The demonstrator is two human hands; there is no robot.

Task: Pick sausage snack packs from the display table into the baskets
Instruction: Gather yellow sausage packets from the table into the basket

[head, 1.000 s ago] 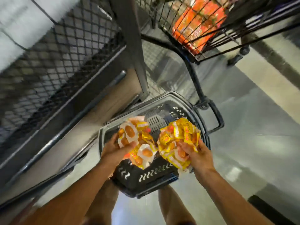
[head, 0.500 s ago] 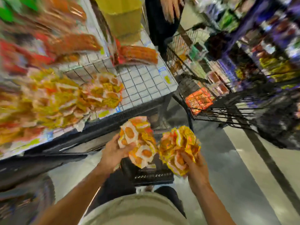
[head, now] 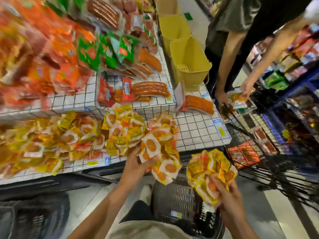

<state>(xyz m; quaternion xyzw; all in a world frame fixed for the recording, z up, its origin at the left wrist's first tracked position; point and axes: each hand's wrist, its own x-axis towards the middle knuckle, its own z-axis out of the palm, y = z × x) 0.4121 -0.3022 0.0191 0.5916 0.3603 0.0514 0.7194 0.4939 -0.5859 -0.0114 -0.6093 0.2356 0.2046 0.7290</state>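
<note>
Left hand [head: 138, 163] fingers curl around a bunch of packs [head: 160, 152] at the counter's [head: 195, 133] front edge; right hand [head: 226, 192] fingers clutch another bunch [head: 208, 168] above the basket [head: 174, 199].

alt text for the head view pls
Left hand and right hand each grip a bunch of yellow sausage snack packs above a dark basket, beside a display table piled with more packs.

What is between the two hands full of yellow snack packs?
Only the dark basket below, seen through the gap between the left hand and right hand in the head view.
</note>
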